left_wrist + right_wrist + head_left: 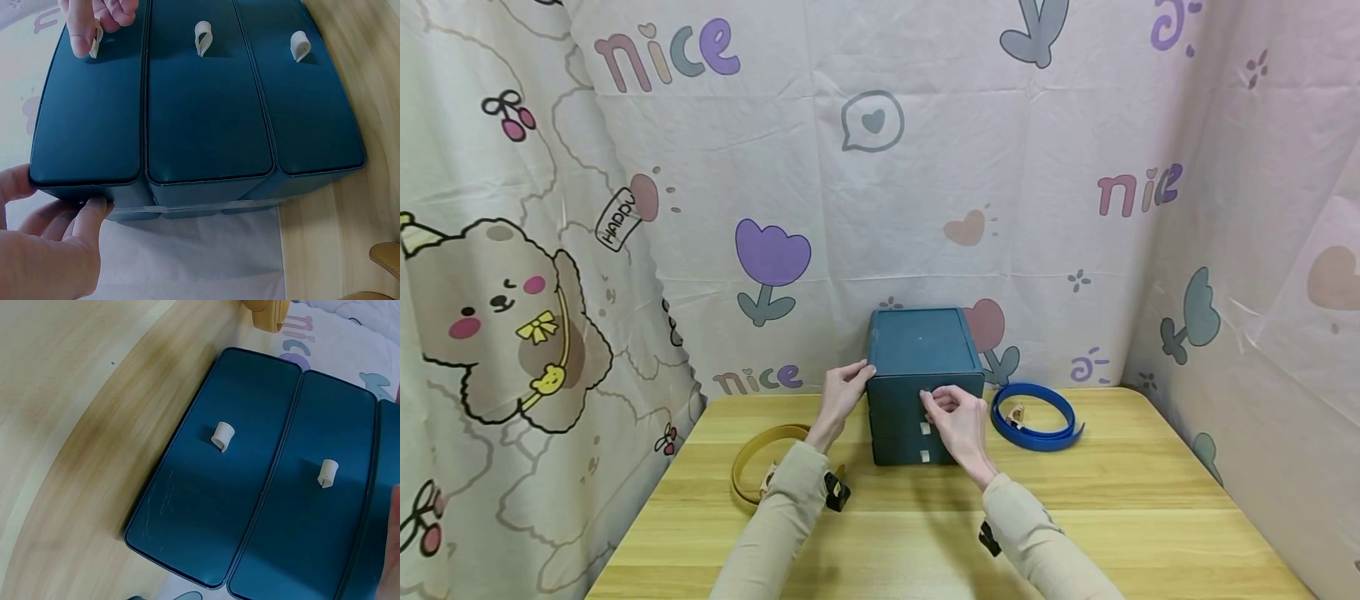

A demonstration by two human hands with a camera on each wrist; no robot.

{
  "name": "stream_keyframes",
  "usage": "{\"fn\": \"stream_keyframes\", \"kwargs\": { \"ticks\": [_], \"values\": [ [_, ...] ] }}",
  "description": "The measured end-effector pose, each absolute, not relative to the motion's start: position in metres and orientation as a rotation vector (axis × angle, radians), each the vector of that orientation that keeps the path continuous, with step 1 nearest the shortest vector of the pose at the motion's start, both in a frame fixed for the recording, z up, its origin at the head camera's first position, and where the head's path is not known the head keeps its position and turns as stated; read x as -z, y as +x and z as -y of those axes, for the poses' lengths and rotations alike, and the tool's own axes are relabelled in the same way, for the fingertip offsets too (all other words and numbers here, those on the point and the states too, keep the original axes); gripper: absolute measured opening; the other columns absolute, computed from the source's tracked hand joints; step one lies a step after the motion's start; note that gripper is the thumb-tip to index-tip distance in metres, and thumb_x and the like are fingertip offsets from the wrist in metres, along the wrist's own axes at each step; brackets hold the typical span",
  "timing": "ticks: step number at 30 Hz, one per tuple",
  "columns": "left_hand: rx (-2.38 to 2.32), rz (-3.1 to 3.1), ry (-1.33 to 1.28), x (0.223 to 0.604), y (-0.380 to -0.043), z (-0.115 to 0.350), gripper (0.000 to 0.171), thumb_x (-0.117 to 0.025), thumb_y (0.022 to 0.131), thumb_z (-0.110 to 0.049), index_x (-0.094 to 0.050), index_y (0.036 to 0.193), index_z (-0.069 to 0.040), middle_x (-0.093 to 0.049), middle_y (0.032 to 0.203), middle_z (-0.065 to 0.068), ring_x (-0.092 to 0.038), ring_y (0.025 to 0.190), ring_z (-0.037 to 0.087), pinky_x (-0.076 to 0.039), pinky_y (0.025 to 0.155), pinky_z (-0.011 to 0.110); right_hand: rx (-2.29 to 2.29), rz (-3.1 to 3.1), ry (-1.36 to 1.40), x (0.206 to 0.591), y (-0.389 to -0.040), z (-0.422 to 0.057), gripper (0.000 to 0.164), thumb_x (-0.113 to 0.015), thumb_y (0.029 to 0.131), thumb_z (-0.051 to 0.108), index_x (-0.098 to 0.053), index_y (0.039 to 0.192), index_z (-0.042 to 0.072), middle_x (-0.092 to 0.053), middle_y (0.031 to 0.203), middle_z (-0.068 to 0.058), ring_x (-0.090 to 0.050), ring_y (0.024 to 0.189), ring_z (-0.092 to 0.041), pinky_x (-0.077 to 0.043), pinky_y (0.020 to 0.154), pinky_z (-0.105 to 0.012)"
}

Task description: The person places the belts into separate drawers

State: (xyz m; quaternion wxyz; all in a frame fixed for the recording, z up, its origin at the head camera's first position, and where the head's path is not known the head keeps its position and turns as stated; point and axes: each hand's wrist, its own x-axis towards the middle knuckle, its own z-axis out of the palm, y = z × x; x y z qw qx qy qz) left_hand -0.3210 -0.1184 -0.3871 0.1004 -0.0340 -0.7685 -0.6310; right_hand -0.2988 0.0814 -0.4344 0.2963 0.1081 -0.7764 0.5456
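Note:
A dark teal box with three stacked drawers stands toward the back of the table. My left hand holds its upper left front corner, the fingers lying along the side. At the top drawer front, my right hand pinches a small white pull loop between thumb and fingers. Below, the middle drawer's pull loop and the bottom drawer's pull loop stick out untouched. All three drawer fronts line up closely. In the right wrist view, only an edge of my right hand shows.
On the wooden table, a coiled yellow-brown belt lies left of the box, partly behind my left forearm. A coiled blue belt lies to its right. A printed curtain hangs close behind the box.

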Motion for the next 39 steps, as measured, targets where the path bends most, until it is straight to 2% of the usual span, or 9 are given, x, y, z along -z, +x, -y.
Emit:
{"fn": "stream_keyframes", "kwargs": {
  "ticks": [7, 11, 15, 24, 30, 34, 39],
  "values": [
    [1.862, 2.277, -0.113, 0.3882, -0.3218, 0.1192, 0.043, -0.063, 0.099, -0.022, -0.062, 0.136, -0.002, -0.063, 0.139, 0.019, -0.061, 0.096, 0.014, -0.05, 0.08, 0.022, -1.463, 2.06, 0.284, 0.4346, -0.3009, -0.0808, 0.017, -0.077, 0.09, 0.02, -0.072, 0.077, 0.01, -0.074, 0.069, -0.006, -0.069, 0.056, -0.007, -0.056, 0.058, -0.022],
    [1.874, 2.274, -0.119, 0.3877, -0.322, 0.119, 0.043, -0.063, 0.099, -0.023, -0.062, 0.137, -0.002, -0.064, 0.136, 0.02, -0.053, 0.078, 0.012, -0.046, 0.074, 0.023, -1.478, 2.055, 0.287, 0.4348, -0.3018, -0.0808, 0.017, -0.077, 0.09, 0.02, -0.072, 0.078, 0.009, -0.075, 0.07, -0.008, -0.069, 0.056, -0.008, -0.057, 0.058, -0.022],
    [1.879, 2.271, -0.116, 0.3872, -0.3221, 0.1186, 0.044, -0.063, 0.099, -0.022, -0.062, 0.137, -0.002, -0.067, 0.131, 0.023, -0.047, 0.07, 0.01, -0.043, 0.07, 0.022, -1.478, 2.047, 0.292, 0.4347, -0.3022, -0.0807, 0.017, -0.077, 0.089, 0.02, -0.072, 0.078, 0.009, -0.074, 0.069, -0.009, -0.069, 0.056, -0.009, -0.057, 0.057, -0.022],
    [1.871, 2.271, -0.111, 0.3873, -0.3217, 0.1189, 0.043, -0.063, 0.099, -0.021, -0.062, 0.136, -0.001, -0.067, 0.131, 0.021, -0.05, 0.076, 0.008, -0.044, 0.07, 0.018, -1.48, 2.029, 0.303, 0.4342, -0.3022, -0.0799, 0.017, -0.078, 0.088, 0.019, -0.072, 0.078, 0.008, -0.074, 0.069, -0.007, -0.069, 0.056, -0.008, -0.057, 0.058, -0.022],
    [1.892, 2.265, -0.109, 0.3865, -0.3214, 0.1192, 0.043, -0.063, 0.098, -0.021, -0.062, 0.136, -0.002, -0.065, 0.134, 0.021, -0.051, 0.078, 0.011, -0.044, 0.07, 0.019, -1.477, 2.036, 0.302, 0.4346, -0.3027, -0.0799, 0.017, -0.078, 0.089, 0.019, -0.072, 0.078, 0.008, -0.074, 0.069, -0.007, -0.07, 0.057, -0.009, -0.057, 0.059, -0.022],
    [1.89, 2.267, -0.108, 0.3869, -0.3217, 0.1196, 0.043, -0.063, 0.098, -0.021, -0.062, 0.136, -0.002, -0.064, 0.137, 0.02, -0.057, 0.089, 0.011, -0.049, 0.076, 0.019, -1.473, 2.053, 0.285, 0.4352, -0.3025, -0.08, 0.016, -0.077, 0.089, 0.02, -0.071, 0.079, 0.009, -0.074, 0.07, -0.007, -0.07, 0.058, -0.009, -0.057, 0.059, -0.021],
    [1.889, 2.27, -0.114, 0.3872, -0.3214, 0.1196, 0.043, -0.063, 0.099, -0.022, -0.061, 0.137, -0.002, -0.063, 0.138, 0.02, -0.058, 0.095, 0.014, -0.05, 0.08, 0.021, -1.465, 2.06, 0.274, 0.4371, -0.3027, -0.0807, 0.016, -0.077, 0.089, 0.02, -0.071, 0.08, 0.01, -0.074, 0.071, -0.006, -0.068, 0.058, -0.007, -0.055, 0.059, -0.02]
  ]
}}
